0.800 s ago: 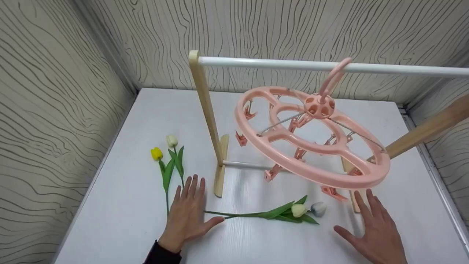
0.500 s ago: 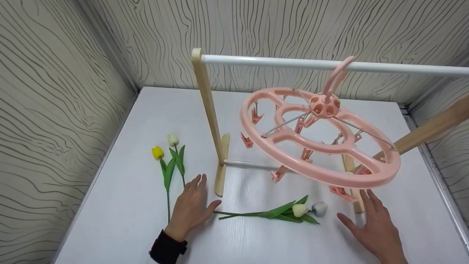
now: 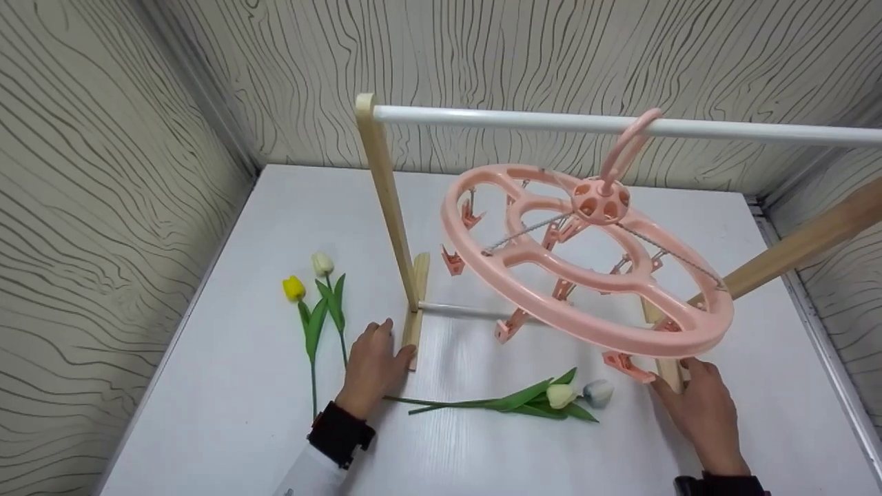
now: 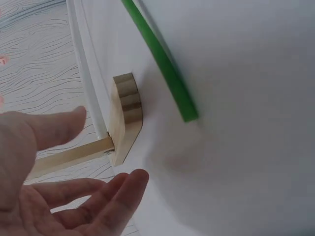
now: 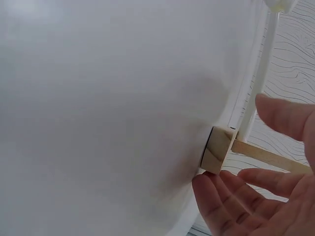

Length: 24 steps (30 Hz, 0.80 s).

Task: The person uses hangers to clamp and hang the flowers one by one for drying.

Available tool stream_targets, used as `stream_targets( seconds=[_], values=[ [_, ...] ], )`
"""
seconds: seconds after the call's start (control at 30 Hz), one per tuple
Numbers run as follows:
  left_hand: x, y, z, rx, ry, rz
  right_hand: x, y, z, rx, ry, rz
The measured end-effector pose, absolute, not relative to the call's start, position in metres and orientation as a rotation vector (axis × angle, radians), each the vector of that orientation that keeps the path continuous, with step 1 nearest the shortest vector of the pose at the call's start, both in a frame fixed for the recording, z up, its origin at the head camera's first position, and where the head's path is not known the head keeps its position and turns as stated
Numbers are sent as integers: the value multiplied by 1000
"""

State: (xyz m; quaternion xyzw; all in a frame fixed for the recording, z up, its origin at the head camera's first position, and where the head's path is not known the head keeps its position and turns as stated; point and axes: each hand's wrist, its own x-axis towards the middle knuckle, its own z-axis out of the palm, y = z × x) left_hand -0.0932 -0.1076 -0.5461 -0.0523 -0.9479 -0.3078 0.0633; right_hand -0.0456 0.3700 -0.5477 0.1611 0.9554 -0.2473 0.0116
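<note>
A wooden clothes-rack stand has its left foot (image 3: 411,337) beside my left hand (image 3: 375,368). In the left wrist view, that hand's thumb and fingers are spread apart, with the wooden foot (image 4: 129,110) beyond their tips. My right hand (image 3: 703,406) is at the stand's right foot (image 3: 668,375), thumb on one side and fingers on the other. In the right wrist view, fingertips meet the lower side of the foot (image 5: 216,150), while the thumb is apart from it. A pink round clip hanger (image 3: 537,272) hangs by its hook from the white bar (image 3: 496,119).
A yellow tulip (image 3: 293,288) and a white tulip (image 3: 322,264) lie left of the stand. Another white tulip (image 3: 561,395) and a pale blue tulip (image 3: 598,393) lie crosswise in front. Pink clips (image 3: 510,326) dangle under the hanger. Patterned walls (image 3: 468,55) enclose the white table (image 3: 227,413).
My left hand has moved right and slightly up to the left foot, its fingers bending. My right hand has closed in around the right foot. The hanger swung right and back.
</note>
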Motion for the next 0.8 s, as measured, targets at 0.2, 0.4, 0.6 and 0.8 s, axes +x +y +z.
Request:
stream_targets(
  seconds=[0.2,0.4,0.6,0.8],
  values=[
    [-100,-100,-550,-131,-2856,-1027,-52,370,-550,558,2975,-821],
    [-106,-91,-555,-118,-2859,-1000,-55,371,-548,571,2956,-853],
    [-110,-88,-554,-102,-2866,-974,-57,371,-547,528,2973,-869],
    [-109,-89,-555,-135,-2881,-960,-57,375,-548,456,2983,-824]
  ],
)
